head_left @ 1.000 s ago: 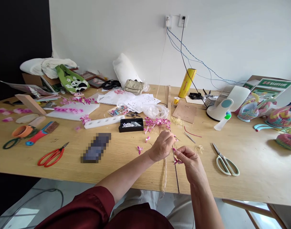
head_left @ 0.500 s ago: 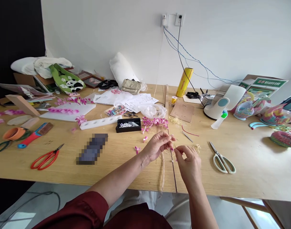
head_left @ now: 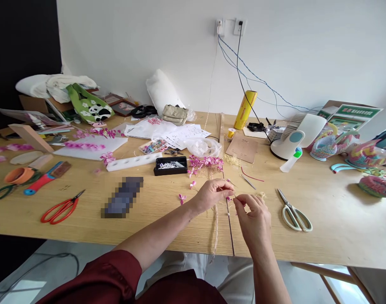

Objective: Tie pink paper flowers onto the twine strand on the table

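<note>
My left hand [head_left: 212,195] and my right hand [head_left: 254,217] meet over the front middle of the wooden table [head_left: 155,219]. Both pinch a thin stem with small pink flowers [head_left: 230,196] between their fingertips. A strand of pale twine [head_left: 216,230] hangs from the hands down over the table's front edge. A heap of pink paper flowers [head_left: 205,163] lies just beyond my hands, with two loose ones [head_left: 182,197] to the left.
White-handled scissors [head_left: 293,211] lie right of my hands, red-handled scissors [head_left: 61,208] far left. A black tray [head_left: 170,165], a white foam block [head_left: 134,161], a yellow roll [head_left: 246,109], a white fan [head_left: 296,137] and colourful paper baskets [head_left: 367,154] stand farther back.
My hands have drawn closer together and dropped slightly toward the table. The pink flower that showed under my right fingers a second ago is now mostly hidden. The view shifted a little.
</note>
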`<state>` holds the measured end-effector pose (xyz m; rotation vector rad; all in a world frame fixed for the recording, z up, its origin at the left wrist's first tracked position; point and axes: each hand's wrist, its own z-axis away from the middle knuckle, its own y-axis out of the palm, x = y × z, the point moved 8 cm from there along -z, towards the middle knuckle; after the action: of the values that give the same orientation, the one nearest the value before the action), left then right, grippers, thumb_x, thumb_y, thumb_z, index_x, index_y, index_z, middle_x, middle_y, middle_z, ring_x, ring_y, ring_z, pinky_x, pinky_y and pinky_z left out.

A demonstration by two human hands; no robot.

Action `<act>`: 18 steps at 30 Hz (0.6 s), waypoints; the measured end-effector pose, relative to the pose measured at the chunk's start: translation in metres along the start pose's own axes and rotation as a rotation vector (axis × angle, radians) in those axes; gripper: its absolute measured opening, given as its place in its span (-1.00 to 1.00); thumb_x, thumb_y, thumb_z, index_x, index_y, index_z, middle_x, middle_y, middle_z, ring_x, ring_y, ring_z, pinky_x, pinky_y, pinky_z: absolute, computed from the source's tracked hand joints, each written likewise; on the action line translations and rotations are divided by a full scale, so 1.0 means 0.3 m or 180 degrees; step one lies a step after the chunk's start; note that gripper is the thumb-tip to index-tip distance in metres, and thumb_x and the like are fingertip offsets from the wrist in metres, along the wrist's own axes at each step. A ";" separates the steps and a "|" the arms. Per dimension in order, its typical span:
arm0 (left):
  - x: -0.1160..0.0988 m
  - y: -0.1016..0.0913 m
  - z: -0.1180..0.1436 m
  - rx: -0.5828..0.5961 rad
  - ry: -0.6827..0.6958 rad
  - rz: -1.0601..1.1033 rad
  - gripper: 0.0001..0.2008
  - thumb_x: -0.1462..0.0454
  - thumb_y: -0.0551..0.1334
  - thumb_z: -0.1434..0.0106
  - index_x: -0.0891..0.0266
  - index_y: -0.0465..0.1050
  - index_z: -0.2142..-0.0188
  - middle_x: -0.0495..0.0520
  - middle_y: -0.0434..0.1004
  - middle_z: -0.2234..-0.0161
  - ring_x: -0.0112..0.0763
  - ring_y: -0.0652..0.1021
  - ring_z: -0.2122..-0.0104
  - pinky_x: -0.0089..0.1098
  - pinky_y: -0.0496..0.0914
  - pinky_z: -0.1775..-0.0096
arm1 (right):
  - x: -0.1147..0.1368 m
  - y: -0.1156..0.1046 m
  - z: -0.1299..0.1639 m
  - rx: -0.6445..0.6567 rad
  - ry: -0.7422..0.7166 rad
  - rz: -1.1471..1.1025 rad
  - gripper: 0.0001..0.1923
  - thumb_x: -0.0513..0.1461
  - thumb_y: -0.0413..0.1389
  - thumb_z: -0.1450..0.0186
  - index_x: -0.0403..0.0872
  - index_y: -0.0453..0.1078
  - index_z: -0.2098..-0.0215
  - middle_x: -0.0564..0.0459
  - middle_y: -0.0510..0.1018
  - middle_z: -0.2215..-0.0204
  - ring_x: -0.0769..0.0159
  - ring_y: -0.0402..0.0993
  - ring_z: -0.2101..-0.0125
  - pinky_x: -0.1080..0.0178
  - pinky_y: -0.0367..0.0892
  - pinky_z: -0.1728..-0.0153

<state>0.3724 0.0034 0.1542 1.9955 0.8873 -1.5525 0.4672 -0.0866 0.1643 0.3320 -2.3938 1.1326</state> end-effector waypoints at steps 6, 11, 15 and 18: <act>0.044 -0.003 -0.009 -0.0003 -0.0125 0.0183 -0.79 0.19 0.26 -0.09 0.33 0.53 0.38 0.06 0.49 0.41 -0.50 0.44 0.45 -0.46 0.31 0.36 | -0.011 0.001 -0.003 0.0101 0.0225 -0.0407 -0.86 -0.20 0.08 -0.19 -0.04 0.35 0.51 0.11 0.46 0.57 0.30 0.35 0.46 0.28 0.19 0.37; 0.014 -0.005 -0.005 -0.0086 0.0227 -0.0269 -0.87 0.28 0.22 -0.15 0.32 0.50 0.37 0.06 0.49 0.40 -0.47 0.47 0.37 -0.46 0.34 0.29 | -0.060 0.047 0.004 0.0425 0.0916 -0.1154 -0.84 -0.15 0.11 -0.15 -0.04 0.36 0.53 0.13 0.43 0.59 0.35 0.32 0.56 0.26 0.19 0.41; -0.060 -0.006 0.013 -0.0355 0.1018 -0.1133 -0.89 0.34 0.17 -0.19 0.31 0.47 0.39 0.07 0.49 0.42 -0.47 0.47 0.37 -0.46 0.35 0.28 | -0.085 0.127 0.025 0.0841 0.1567 -0.2775 -0.80 -0.12 0.20 -0.08 -0.07 0.36 0.56 0.15 0.33 0.64 0.41 0.22 0.60 0.30 0.17 0.50; -0.097 0.006 0.035 -0.0499 0.1607 -0.1647 -0.87 0.34 0.13 -0.22 0.30 0.46 0.36 0.10 0.49 0.41 -0.45 0.47 0.37 -0.44 0.37 0.29 | -0.071 0.171 0.040 0.1149 0.1883 -0.3753 -0.78 -0.13 0.25 -0.03 -0.09 0.36 0.58 0.13 0.33 0.63 0.42 0.19 0.57 0.32 0.15 0.53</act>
<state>0.3622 -0.0114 0.1795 2.1844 1.7807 -1.1600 0.4612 -0.0633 0.1129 1.1361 -1.0956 0.8510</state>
